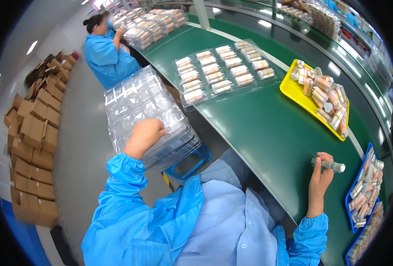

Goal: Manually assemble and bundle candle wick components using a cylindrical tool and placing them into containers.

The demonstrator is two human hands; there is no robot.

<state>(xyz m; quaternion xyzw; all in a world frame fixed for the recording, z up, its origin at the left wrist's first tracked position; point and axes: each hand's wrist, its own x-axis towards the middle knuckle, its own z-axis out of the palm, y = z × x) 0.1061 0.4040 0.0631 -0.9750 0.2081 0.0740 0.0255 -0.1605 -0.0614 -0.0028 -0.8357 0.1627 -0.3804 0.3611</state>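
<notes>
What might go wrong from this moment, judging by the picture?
The capped tube held in the right hand might slip. The yellow tray is heaped, so tubes could roll over its rim. The stack of clear trays seems to rest on a blue stool and might slide if bumped.

I see an open lane across the middle of the green desk (pixel 254 126), between the filled clear packaging (pixel 208 94) and my right grip (pixel 319 177). The yellow tray (pixel 300 96) bars the lane's far side, and the blue tray (pixel 350 208) hems in the right grip on its right. By my left grip (pixel 147 136), the stack of clear trays (pixel 139 104) blocks low paths; I find room above it.
</notes>
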